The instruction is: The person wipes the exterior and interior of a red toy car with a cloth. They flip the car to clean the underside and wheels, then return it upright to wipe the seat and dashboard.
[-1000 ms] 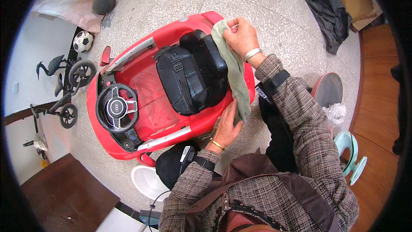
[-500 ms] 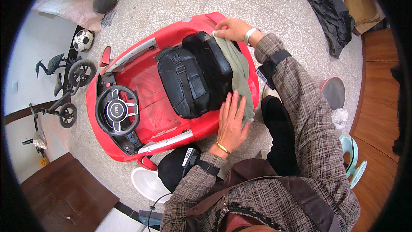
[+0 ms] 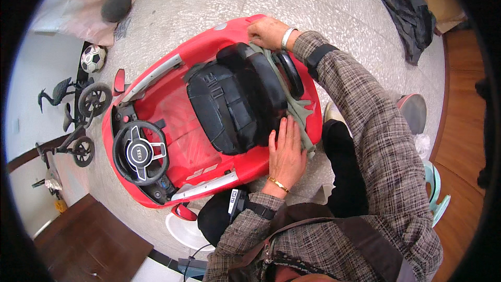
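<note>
A red toy ride-on car (image 3: 193,55) stands in front of me, with a black padded seat (image 3: 222,107) and a black steering wheel (image 3: 140,152). Behind the seat a grey-green cloth (image 3: 298,108) lies bunched along the car's rear, and a black handle-like part (image 3: 289,75) shows beside it. My right hand (image 3: 267,33) is at the far rear corner, its fingers curled over the cloth's far end. My left hand (image 3: 288,149) rests flat at the near rear side, fingers stretched out and touching the cloth's near end.
A small balance bike (image 3: 94,99) and a football (image 3: 93,58) stand at the left. A brown board (image 3: 94,240) is at lower left. A white basin (image 3: 185,230) sits partly under the car's near side. A grey bucket (image 3: 413,113) and a black plastic bag (image 3: 402,15) are at right.
My right hand has moved left onto the car's rear corner. The cloth has shifted and bunched, uncovering the black part behind the seat. My left hand has moved slightly right and lower.
</note>
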The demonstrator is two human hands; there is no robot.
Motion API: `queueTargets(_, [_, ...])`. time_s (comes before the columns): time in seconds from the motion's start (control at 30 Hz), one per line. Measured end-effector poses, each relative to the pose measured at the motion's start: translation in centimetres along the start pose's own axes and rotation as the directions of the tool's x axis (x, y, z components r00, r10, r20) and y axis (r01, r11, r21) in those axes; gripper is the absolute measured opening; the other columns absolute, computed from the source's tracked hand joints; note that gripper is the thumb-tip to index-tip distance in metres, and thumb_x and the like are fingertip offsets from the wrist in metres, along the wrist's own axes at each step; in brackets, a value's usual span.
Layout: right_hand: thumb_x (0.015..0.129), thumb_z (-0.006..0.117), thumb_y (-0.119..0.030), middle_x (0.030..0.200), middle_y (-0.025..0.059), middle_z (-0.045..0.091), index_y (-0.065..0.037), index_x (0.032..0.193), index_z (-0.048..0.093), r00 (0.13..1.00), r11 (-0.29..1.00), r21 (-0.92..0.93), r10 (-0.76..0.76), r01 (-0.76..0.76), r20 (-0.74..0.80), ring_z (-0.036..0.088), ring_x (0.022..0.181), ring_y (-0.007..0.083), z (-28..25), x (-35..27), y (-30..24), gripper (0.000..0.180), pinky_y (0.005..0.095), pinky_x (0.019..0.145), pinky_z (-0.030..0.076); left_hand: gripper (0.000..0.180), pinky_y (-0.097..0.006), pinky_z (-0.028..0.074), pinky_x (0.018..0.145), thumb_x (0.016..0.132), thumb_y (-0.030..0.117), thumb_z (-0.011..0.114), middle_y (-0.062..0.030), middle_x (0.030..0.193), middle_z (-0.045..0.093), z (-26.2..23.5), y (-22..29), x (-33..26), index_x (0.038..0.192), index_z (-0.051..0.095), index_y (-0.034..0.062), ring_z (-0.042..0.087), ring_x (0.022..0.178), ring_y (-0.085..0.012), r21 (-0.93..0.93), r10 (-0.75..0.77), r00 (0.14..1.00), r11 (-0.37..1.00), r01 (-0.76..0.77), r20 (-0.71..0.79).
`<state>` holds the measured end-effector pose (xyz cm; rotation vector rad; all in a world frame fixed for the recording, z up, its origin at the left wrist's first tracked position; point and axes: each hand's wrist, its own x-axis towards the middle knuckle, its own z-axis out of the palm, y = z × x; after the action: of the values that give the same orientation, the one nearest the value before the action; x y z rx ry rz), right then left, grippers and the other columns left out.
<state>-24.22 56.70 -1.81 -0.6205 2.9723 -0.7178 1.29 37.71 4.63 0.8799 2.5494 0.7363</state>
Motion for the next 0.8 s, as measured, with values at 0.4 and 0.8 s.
queueTargets(0.4, [0.085, 0.059, -0.025, 0.096, 0.0116, 0.064, -0.013, 0.105, 0.064, 0.924, 0.981, 0.035, 0.194, -0.193, -0.328, 0.063, 0.092, 0.0310, 0.8, 2.7, 2.0, 0.025, 0.0422, 0.079, 0.051, 0.074, -0.049, 0.022, 0.106, 0.073, 0.023, 0.068, -0.0200, 0.149, 0.029, 1.5, 0.2, -0.5, 0.136, 0.039, -0.0045, 0.022, 0.141, -0.0324, 0.039, 0.010, 0.987, 0.999, -0.016, 0.163])
queueTargets(0.8, [0.084, 0.059, -0.017, 0.083, 0.0171, 0.065, -0.004, 0.096, 0.065, 0.883, 0.887, 0.386, 0.375, -0.253, -0.283, 0.064, 0.078, 0.0337, -5.0, -9.9, -3.0, 0.019, 0.0401, 0.072, 0.052, 0.030, -0.038, 0.038, 0.093, 0.075, 0.004, 0.064, -0.0143, 0.108, 0.064, -2.9, -1.0, 1.0, 0.106, 0.063, 0.0022, 0.059, 0.102, -0.0274, -0.331, 0.077, 0.944, 0.925, -0.188, -0.320])
